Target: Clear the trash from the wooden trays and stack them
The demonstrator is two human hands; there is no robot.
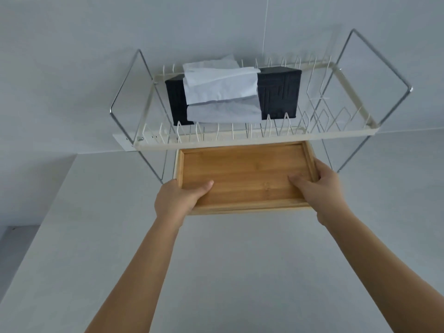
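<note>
A wooden tray [245,171] lies flat on the white counter, its far end tucked under the wire rack. Nothing lies inside it. A second wooden edge shows just beneath it along the front and left side, so it seems to rest on another tray [240,210]. My left hand [179,198] grips the tray's near left corner, thumb inside on the floor of the tray. My right hand [319,186] grips the near right corner and side rim, thumb also inside.
A white wire dish rack [240,140] on chrome legs stands over the tray's far end against the wall. A black tissue box [278,92] with white tissues sits on top of it. The white counter [228,272] spreads toward me; its left edge drops off.
</note>
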